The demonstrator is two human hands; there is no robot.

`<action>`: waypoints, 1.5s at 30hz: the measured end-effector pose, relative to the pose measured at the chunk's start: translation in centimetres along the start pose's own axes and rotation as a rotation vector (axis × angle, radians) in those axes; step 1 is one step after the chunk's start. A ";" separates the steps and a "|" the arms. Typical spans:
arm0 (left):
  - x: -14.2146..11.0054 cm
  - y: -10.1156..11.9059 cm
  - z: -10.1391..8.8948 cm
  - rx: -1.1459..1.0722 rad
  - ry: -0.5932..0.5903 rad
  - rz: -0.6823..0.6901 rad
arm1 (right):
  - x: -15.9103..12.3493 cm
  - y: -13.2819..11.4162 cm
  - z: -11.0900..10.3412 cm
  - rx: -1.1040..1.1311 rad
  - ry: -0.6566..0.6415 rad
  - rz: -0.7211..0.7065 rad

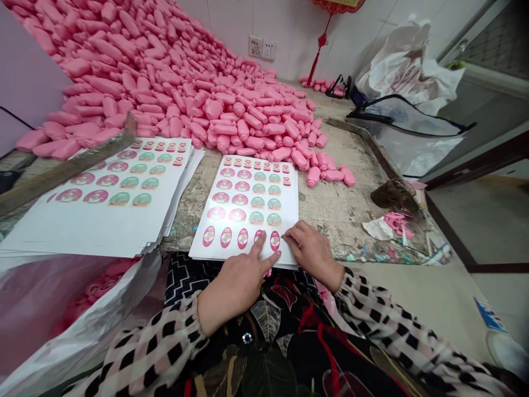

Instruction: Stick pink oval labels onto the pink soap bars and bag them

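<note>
Sticker sheet point(248, 212) under both hands' fingertips.

This is a small packing or labelling workshop, run by hand rather than by machine. A huge heap of small pink plastic bottles point(165, 71) slopes up against the tiled wall from ten to twelve o'clock, spilling over a worn, stained grey counter point(343, 204). Stacks of white sticker sheets printed with pink and green oval labels point(248, 212) lie at the near edge. At two o'clock crumpled white plastic sacks point(407, 60) wait, paper scraps and backing litter point(392, 223) gather at three o'clock, and a white double wall socket point(262, 48) sits at twelve.
</note>
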State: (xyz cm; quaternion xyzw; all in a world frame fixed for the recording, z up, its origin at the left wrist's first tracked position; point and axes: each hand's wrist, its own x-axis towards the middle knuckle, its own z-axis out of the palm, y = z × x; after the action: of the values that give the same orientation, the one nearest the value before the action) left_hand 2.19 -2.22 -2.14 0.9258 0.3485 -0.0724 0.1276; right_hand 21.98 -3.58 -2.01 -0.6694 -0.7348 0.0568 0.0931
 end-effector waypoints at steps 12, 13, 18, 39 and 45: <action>0.4 0.2 0.8 0.062 0.032 -0.005 | -0.2 0.0 0.4 0.065 0.046 0.035; 0.4 0.2 0.8 0.065 0.036 -0.006 | -0.2 0.0 0.3 0.053 0.046 0.042; 0.4 0.4 0.8 0.062 0.038 -0.017 | -0.3 -0.5 -0.1 -0.025 0.006 0.034; 0.3 0.4 0.6 0.032 0.058 -0.007 | -1.4 -1.4 1.7 0.206 0.099 0.213; 0.4 0.0 0.6 0.011 0.062 0.011 | -0.8 -1.6 1.6 0.244 0.090 0.206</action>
State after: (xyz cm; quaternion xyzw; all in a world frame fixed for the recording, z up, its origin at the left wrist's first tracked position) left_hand 2.48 -2.13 -2.80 0.9302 0.3467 -0.0449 0.1120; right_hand 20.14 -4.44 -3.25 -0.7268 -0.6450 0.1250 0.2003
